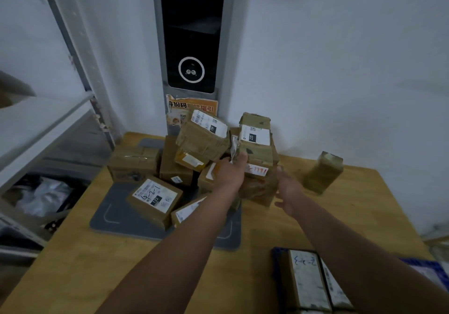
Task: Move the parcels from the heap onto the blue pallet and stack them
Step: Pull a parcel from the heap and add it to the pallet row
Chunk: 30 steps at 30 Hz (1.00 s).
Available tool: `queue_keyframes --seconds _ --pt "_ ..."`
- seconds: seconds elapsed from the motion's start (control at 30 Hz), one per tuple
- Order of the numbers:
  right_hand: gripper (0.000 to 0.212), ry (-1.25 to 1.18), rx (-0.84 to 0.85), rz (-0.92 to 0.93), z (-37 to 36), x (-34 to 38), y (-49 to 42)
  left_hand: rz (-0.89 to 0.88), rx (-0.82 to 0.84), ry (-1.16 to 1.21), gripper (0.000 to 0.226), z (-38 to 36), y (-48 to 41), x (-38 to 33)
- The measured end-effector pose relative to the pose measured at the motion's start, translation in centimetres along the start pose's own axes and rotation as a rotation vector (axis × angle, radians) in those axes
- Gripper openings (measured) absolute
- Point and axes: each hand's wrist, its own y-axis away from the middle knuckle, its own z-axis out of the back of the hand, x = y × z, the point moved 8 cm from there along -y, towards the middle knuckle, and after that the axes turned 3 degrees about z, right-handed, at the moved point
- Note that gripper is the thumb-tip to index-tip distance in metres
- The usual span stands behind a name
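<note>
A heap of brown cardboard parcels (201, 141) lies at the back middle of the wooden table (97, 265). My left hand (230, 171) reaches into the heap, its fingers curled over the top edge of a parcel with red writing (258, 185). My right hand (289, 193), blurred and with fingers spread, is just right of that same parcel; whether it touches it I cannot tell. The blue pallet (275, 255) shows at the bottom right, partly behind my right arm. Two long parcels (308, 279) lie side by side on it.
A single parcel (324, 171) stands tilted on the table right of the heap. The heap sits on the grey base plate (107, 219) of a tall dark-screened kiosk (192, 46) against the wall. Metal shelving (43, 124) with bags beneath stands on the left.
</note>
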Motion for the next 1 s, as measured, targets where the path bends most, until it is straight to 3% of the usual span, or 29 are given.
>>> queue_keyframes --seconds 0.17,0.37,0.57,0.73,1.0 --pt "0.040 -0.110 0.085 -0.117 -1.2 -2.7 -1.1 -0.070 -0.110 0.137 0.041 1.7 0.4 0.5" --pt "0.038 -0.189 0.169 -0.160 -2.6 -3.9 -1.1 -0.150 -0.265 0.402 0.024 6.2 2.4 6.3" --pt "0.042 -0.186 0.153 -0.131 -3.2 -4.0 -1.3 -0.096 -0.503 0.443 0.026 11.2 2.6 14.1" --pt "0.039 -0.194 0.124 -0.110 -3.2 -4.0 -1.5 0.064 -0.616 0.330 0.038 13.4 2.5 18.8" --pt "0.034 -0.187 0.112 -0.084 -2.6 -4.0 -1.2 0.048 -0.522 -0.091 0.037 12.7 0.3 20.3"
